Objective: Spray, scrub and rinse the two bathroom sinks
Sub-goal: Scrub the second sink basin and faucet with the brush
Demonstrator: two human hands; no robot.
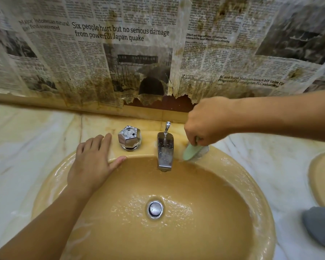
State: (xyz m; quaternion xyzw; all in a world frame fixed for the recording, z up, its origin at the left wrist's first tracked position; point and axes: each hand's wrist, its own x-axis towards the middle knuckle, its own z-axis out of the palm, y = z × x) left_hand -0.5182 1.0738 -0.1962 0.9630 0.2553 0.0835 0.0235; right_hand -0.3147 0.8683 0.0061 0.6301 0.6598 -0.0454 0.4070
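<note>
A tan oval sink (261,186) fills the lower view, its bowl wet and soapy around the chrome drain plug (155,209). A chrome spout (165,152) stands at the back rim with a chrome knob (129,137) to its left. My left hand (91,164) rests flat on the sink's left back rim, fingers straight. My right hand (206,121) grips a pale green scrubber (189,152) and presses it on the rim just right of the spout, over the right knob, which is mostly hidden.
Stained, torn newspaper (120,53) covers the wall behind the sink. White marble counter (17,147) lies on both sides. The rim of a second tan sink (321,177) shows at the right edge, with a grey cloth (321,226) below it.
</note>
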